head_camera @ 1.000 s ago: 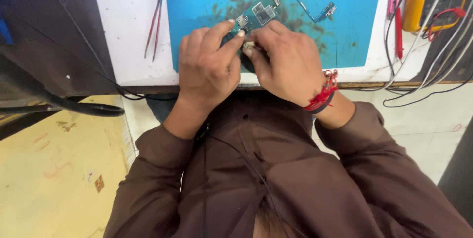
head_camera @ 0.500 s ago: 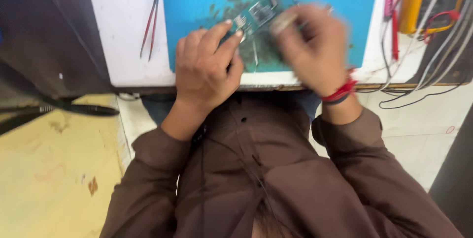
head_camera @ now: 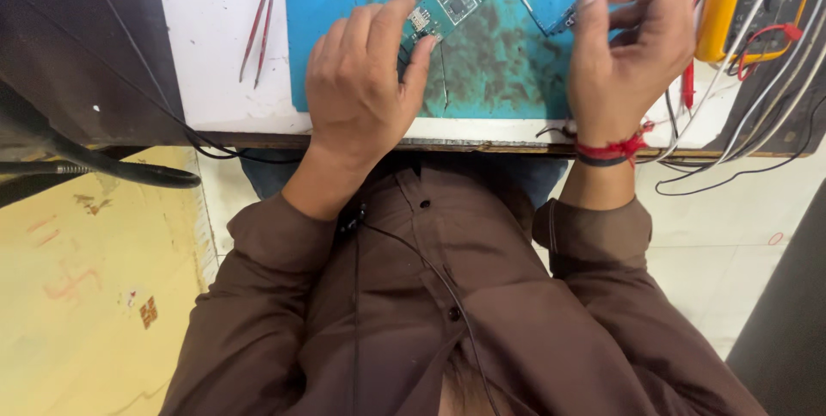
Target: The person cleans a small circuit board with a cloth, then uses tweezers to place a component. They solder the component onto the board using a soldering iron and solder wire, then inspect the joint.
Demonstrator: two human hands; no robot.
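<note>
While curled — fingers (head_camera: 404,33) on circuit board (head_camera: 447,5)

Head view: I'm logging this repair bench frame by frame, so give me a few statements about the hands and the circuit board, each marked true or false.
1. The left hand rests its fingers on the small green circuit board. True.
2. The circuit board lies on a red mat. False: it lies on a blue work mat.
3. The right hand is raised beside the board, not pressing on it. True.
4. The right wrist is bare. False: it wears a red thread band.
5. A pair of tweezers lies on the white bench top, left of the mat. True.
6. The yellow tool lies left of the mat. False: it lies on the right.
</note>
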